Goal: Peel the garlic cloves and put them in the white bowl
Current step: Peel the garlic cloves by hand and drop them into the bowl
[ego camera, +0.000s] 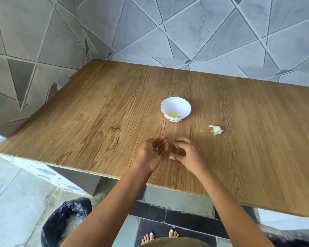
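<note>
Standing at the near edge of a wooden tabletop (96, 113), a person works both bare hands side by side, and we see the peeling job partly done. The left hand (154, 150) lies palm up, fingers loosely cupped round a few small pale bits (157, 149) that we take for skin. The right hand (187, 152) arches palm down just beside it, fingers bent and spread apart with the tips on or just above the wood. We cannot make out anything gripped in it.

The white bowl (176, 106) sits near the middle of the tabletop, straight ahead of the two hands and well apart from them. A small heap of yellowish peeled cloves (175, 114) lies in its bottom. They are several, but too small for us to count.

The unpeeled garlic piece (216, 130) rests on the bare wood on the right side of the bowl and nearer the near edge. It lies ahead and to the right of the right hand, which is plainly the nearer of the two. Its long axis runs roughly left to right, with its papery tip pointing back toward the bowl. We judge the next reach belongs to that hand.

Our count: one bowl, one garlic piece whose clove number we cannot tell, and one loose skin flake (201, 130) just left of it. A bin lined with a black bag (66, 216) stands on the floor below the tabletop's near left corner.
</note>
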{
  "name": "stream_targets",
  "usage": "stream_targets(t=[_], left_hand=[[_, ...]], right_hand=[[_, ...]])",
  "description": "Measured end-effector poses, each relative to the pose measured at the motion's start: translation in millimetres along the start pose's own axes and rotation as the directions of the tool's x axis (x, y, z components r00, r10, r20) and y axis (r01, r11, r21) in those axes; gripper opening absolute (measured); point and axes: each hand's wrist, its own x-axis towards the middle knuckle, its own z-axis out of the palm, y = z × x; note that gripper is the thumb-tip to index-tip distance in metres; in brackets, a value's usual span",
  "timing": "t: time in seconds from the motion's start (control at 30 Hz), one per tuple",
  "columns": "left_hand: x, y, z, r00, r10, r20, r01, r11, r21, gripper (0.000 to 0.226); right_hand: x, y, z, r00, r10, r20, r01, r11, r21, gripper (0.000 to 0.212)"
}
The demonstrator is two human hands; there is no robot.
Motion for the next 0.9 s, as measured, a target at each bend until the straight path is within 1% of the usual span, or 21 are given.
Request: stream_targets(t=[0.17,0.23,0.27,0.33,0.37,0.43,0.5,0.53,0.57,0.63,0.67,0.7,0.73,0.77,0.8,0.83,0.9], left_hand=[[0,1,-5,1.000,0.006,0.001,-0.006,1.000,-0.004,0.032],[0,0,-6,1.000,0.008,-0.002,-0.009,1.000,-0.004,0.032],[0,0,-6,1.000,0.009,-0.004,-0.009,1.000,-0.002,0.032],[0,-1,-6,1.000,0.009,-0.009,-0.009,1.000,0.003,0.031],[0,-1,-6,1.000,0.010,-0.009,-0.010,1.000,0.006,0.030],[0,-1,-6,1.000,0.012,-0.013,-0.012,1.000,0.007,0.031],[1,-1,-6,1.000,0.016,-0.015,-0.016,1.000,0.006,0.031],[1,0,-6,1.000,0.020,-0.014,-0.020,1.000,0.007,0.031],[0,0,-6,1.000,0.023,-0.013,-0.023,1.000,0.008,0.032],[0,-1,-5,0.999,0.030,-0.016,-0.030,0.999,0.013,0.031],[-1,-2,-4,0.999,0.029,-0.019,-0.028,0.999,0.019,0.031],[-1,-3,-1,1.000,0.022,-0.019,-0.022,0.999,0.024,0.031],[-1,-5,2,1.000,0.010,-0.018,-0.010,0.999,0.030,0.030],[-1,-7,7,1.000,-0.010,-0.014,0.010,0.999,0.034,0.030],[-1,-9,12,0.999,-0.035,-0.011,0.035,0.999,0.036,0.030],[0,-11,17,0.998,-0.062,-0.012,0.062,0.997,0.034,0.029],[1,-16,27,0.993,-0.113,-0.018,0.113,0.993,0.031,0.030]], right_hand=[[-9,0,9,0.992,-0.041,-0.122,0.053,0.994,0.094,0.026],[-9,-6,11,0.987,-0.059,-0.148,0.079,0.989,0.127,0.012],[-8,-9,11,0.987,-0.058,-0.151,0.076,0.990,0.118,0.008],[-6,-14,10,0.989,-0.048,-0.137,0.055,0.997,0.047,0.012],[-5,-16,9,0.991,-0.056,-0.124,0.055,0.998,-0.014,0.013],[-2,-22,8,0.995,-0.086,-0.040,0.077,0.978,-0.193,0.012],[0,-30,9,0.994,-0.093,0.061,0.109,0.922,-0.370,0.015],[1,-31,9,0.993,-0.086,0.084,0.113,0.914,-0.390,0.018],[3,-30,7,0.994,-0.065,0.093,0.093,0.933,-0.348,0.018],[8,-20,-3,0.997,0.024,0.068,-0.017,0.995,-0.095,0.018],[10,-15,-10,0.998,0.058,0.035,-0.060,0.996,0.062,0.019],[10,-11,-18,0.997,0.074,-0.022,-0.068,0.978,0.197,0.017],[9,-10,-24,0.995,0.060,-0.079,-0.034,0.955,0.293,0.015],[7,-11,-30,0.993,0.015,-0.120,0.026,0.942,0.336,0.013],[5,-15,-33,0.989,-0.050,-0.139,0.095,0.938,0.333,0.012],[4,-18,-33,0.982,-0.125,-0.145,0.163,0.944,0.288,0.011],[2,-18,-28,0.964,-0.237,-0.122,0.253,0.958,0.138,0.020]])
